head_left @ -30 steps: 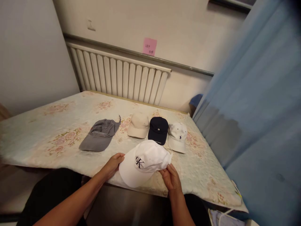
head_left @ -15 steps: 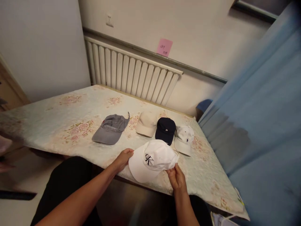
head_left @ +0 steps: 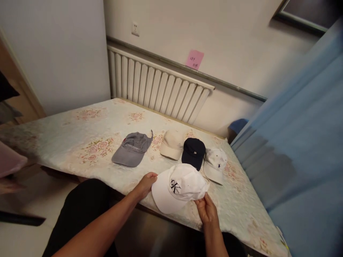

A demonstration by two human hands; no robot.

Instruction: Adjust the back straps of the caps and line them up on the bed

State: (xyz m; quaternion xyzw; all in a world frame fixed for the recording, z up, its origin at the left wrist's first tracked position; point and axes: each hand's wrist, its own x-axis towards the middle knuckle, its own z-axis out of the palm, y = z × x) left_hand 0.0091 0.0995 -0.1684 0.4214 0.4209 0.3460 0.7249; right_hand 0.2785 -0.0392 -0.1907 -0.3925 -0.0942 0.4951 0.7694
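Head view: white cotton cap with black monogram [head_left: 179,186] lies low centre, brim toward lower left; left hand [head_left: 146,184] pinches its brim edge, right hand [head_left: 207,210] grips its rear.

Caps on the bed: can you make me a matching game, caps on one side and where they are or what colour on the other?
Things:
1. grey cap
2. navy cap
3. white cap with black letters
4. pink note

Places:
a. stuck on the wall above the radiator
b. between the left hand and right hand
c. furthest left in the row
d. between the beige cap and the small white cap

Pairs: 1-c, 2-d, 3-b, 4-a
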